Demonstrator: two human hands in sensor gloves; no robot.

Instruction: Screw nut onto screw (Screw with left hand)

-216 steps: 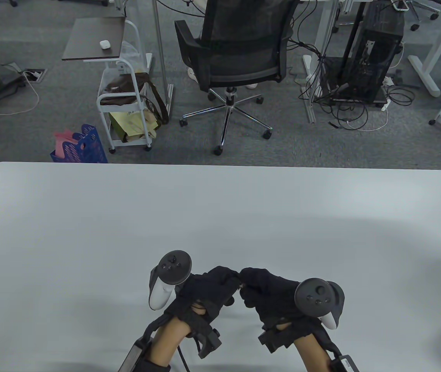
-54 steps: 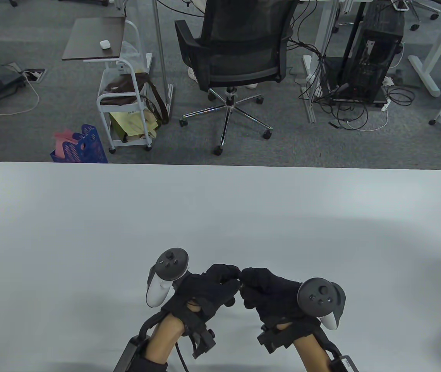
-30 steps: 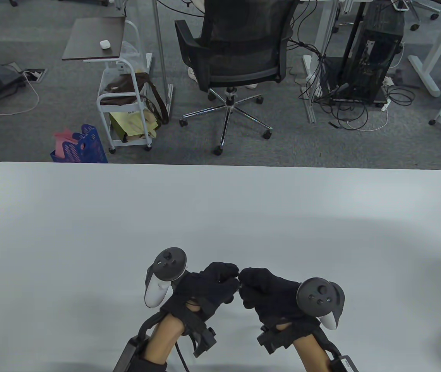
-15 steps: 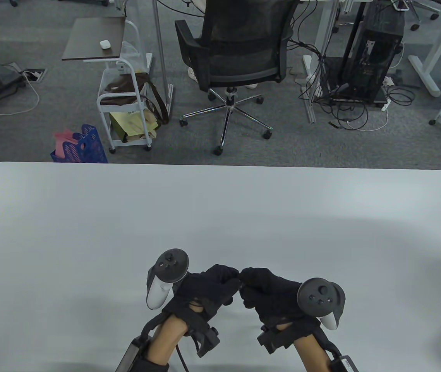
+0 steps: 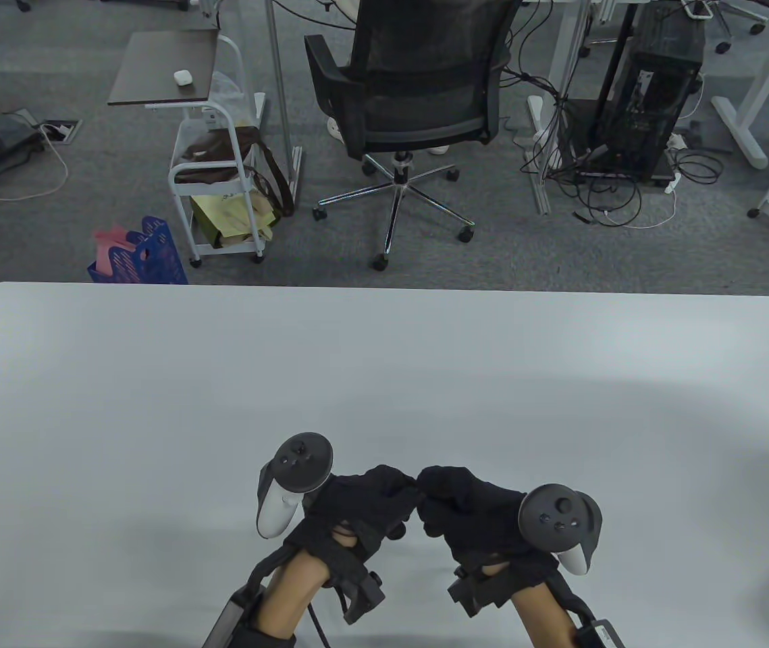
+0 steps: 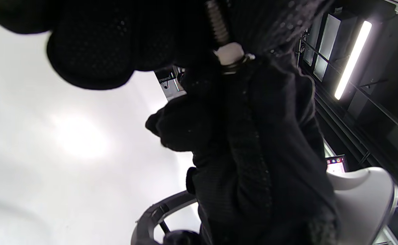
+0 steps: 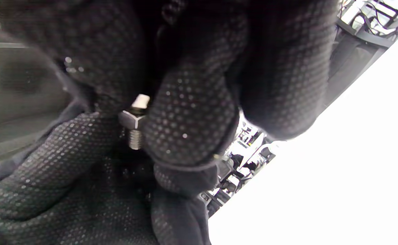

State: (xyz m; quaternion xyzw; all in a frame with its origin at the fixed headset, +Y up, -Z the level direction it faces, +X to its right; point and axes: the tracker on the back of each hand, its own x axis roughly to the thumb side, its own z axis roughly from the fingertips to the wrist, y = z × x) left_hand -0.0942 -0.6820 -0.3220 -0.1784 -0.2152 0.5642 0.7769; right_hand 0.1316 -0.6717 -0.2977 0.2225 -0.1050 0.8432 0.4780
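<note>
Both gloved hands meet fingertip to fingertip low over the white table's near middle. My left hand pinches the screw; its threaded shaft runs out from under my left fingers. My right hand pinches the hex nut, which sits on the thread between my right fingers. The nut also shows bright in the left wrist view. In the table view the screw and nut are hidden between the fingertips.
The table's far edge runs across the middle of the table view. Beyond it on the floor stand an office chair, a white cart and a blue basket.
My left hand has rolled slightly back and forth at the wrist, its tracker shifting a little. The right hand has stayed in place. Both keep their pinch.
</note>
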